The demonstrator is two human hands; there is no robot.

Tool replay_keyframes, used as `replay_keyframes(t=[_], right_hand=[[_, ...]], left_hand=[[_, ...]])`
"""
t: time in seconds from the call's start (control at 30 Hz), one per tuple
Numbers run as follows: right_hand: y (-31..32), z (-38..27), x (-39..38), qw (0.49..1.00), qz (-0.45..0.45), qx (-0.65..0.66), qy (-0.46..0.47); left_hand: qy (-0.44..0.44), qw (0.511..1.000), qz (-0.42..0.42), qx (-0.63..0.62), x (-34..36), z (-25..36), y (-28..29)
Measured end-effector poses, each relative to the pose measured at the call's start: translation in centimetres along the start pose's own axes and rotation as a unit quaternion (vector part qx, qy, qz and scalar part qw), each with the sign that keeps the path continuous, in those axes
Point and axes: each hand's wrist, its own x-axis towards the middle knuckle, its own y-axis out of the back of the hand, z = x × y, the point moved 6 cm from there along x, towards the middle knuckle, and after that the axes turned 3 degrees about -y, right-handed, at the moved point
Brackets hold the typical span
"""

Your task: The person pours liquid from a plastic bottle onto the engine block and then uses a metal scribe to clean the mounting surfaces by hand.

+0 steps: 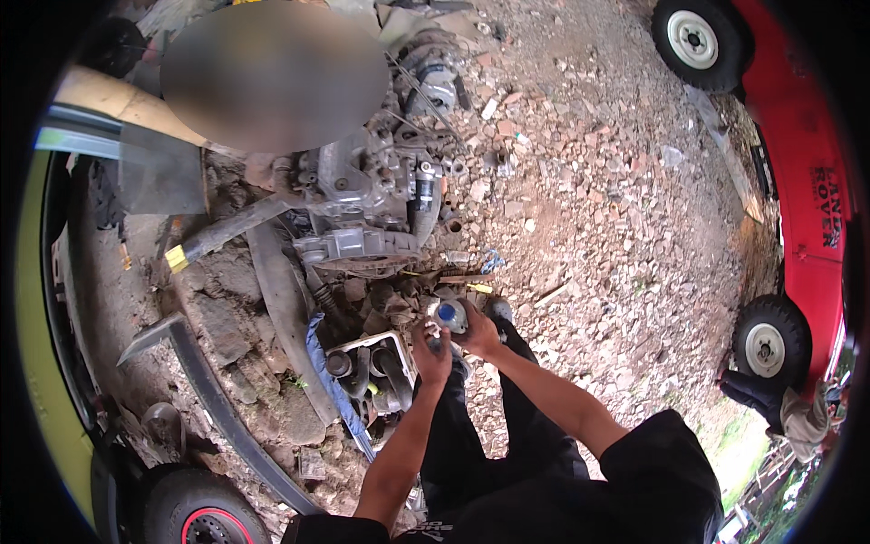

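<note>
dark lettering (829, 207) on red vehicle (805, 304), pale lettering (439, 526) on black shirt (562, 494)

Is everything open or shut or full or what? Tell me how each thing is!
Bottle: blue cap on.
Right hand: closed around the bottle.
Left hand: close by, grip unclear.
White box: open on top, pipes inside.
Grey machine part: bare and grimy.
Red car: standing on wheels.
</note>
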Motion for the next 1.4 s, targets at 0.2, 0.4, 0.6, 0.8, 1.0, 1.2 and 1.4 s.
replay_keyframes(t=[0.2, 0.4, 0.6, 0.8, 1.0, 1.2, 1.4], right_hand=[[3.9, -4.1, -3.8, 0.998, -0.013, 0.004, -0.054], [6.3, -7.1, -5.9, 0.998, -0.025, -0.027, -0.051], [7.6, -9.8, -6.2, 0.999, 0.015, 0.010, 0.035], [7.6, -13.1, -7.4, 0.995, -0.068, 0.040, 0.054], [8.5, -16.2, -8.8, 0.988, -0.078, 0.037, 0.125], [9.6, -19.3, -9.2, 0.977, -0.118, 0.016, 0.176], [10.5, -21.8, -8.6, 0.960, -0.149, 0.012, 0.238]], left_hand=[[-0.024, 0.999, 0.004, 0.034, -4.8, 5.6, 2.8], [0.014, 0.996, 0.043, 0.071, -7.4, 9.7, 6.1], [0.002, 0.993, 0.067, 0.101, -7.9, 11.8, 7.3], [-0.002, 0.994, 0.095, 0.052, -9.6, 15.3, 8.4], [-0.023, 0.995, 0.096, 0.025, -9.4, 18.5, 8.7], [-0.030, 0.992, 0.111, 0.045, -9.4, 21.3, 10.0], [-0.051, 0.991, 0.123, -0.004, -9.9, 23.9, 11.6]])
